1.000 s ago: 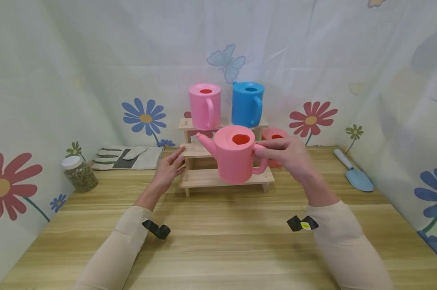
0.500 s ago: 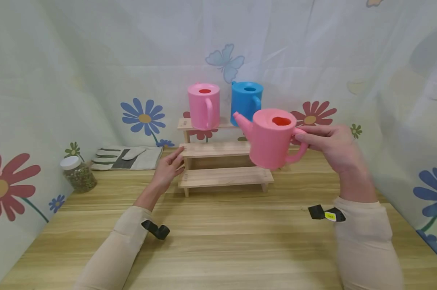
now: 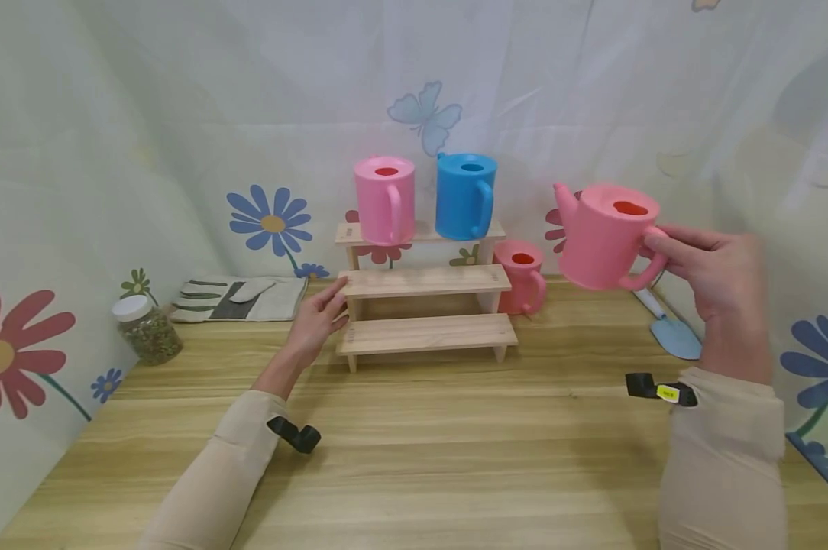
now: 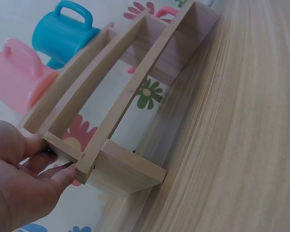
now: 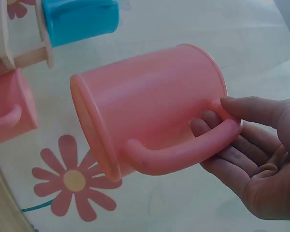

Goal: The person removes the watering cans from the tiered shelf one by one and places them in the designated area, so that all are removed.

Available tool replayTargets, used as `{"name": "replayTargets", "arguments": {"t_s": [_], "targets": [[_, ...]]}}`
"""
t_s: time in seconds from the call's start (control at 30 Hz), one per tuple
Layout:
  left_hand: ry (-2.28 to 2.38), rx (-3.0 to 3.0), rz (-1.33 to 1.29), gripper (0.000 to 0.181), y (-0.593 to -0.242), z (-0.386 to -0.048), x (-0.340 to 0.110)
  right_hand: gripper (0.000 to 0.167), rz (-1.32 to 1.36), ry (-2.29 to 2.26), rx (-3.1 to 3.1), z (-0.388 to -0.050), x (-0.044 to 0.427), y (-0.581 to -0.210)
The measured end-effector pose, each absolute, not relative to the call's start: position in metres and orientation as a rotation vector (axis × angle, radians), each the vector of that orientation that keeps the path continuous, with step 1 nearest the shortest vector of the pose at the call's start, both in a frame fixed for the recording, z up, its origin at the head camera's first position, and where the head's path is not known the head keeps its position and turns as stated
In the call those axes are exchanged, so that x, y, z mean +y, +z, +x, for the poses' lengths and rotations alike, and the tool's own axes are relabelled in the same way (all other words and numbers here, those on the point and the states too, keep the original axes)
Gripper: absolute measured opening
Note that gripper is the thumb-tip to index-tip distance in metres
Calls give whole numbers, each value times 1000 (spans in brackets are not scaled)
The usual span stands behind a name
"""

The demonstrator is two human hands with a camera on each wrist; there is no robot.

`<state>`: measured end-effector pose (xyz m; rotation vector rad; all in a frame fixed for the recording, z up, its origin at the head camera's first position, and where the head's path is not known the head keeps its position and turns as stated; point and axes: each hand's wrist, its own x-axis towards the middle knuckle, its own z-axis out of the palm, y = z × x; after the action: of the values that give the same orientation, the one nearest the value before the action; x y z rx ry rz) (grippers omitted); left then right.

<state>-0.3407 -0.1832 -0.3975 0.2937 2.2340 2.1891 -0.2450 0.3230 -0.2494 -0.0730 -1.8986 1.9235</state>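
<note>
A pink watering can [image 3: 599,237] is lifted in the air at the right, spout toward the left. My right hand [image 3: 716,263] grips it by its handle; thumb and fingers wrap the handle's upper end in the right wrist view. My left hand [image 3: 318,321] holds the left end of a three-tier wooden stand [image 3: 424,283], fingers bent at the side edge in the left wrist view. On the top tier stand a lighter pink watering can [image 3: 385,202] and a blue watering can [image 3: 465,198]. Another pink watering can [image 3: 520,279] stands on the table just right of the stand.
A jar with a white lid [image 3: 147,330] stands at the left, beside a pair of work gloves [image 3: 242,299]. A hand trowel [image 3: 671,332] lies at the right, partly behind my right arm. A flower-print curtain [image 3: 558,99] closes the back.
My right hand has carried the pink watering can to the right and up, away from the front of the stand. The left hand has stayed at the stand's edge.
</note>
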Motion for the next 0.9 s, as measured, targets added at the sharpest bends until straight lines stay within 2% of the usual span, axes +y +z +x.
{"name": "replayTargets", "arguments": {"t_s": [0.17,0.3,0.47,0.9], "targets": [[2190,2232,285,48,-397,-340,-184,58,-330,1675,-2130,-269,324,-269],[2184,2236,280,47,-398,-340,-184,69,-405,1577,-2234,-289,317,-287],[2187,2238,299,48,-397,-339,-184,64,-403,1613,-2201,-308,316,-307],[2187,2225,282,47,-397,-341,-185,63,-484,1641,-2215,-337,318,-355]]}}
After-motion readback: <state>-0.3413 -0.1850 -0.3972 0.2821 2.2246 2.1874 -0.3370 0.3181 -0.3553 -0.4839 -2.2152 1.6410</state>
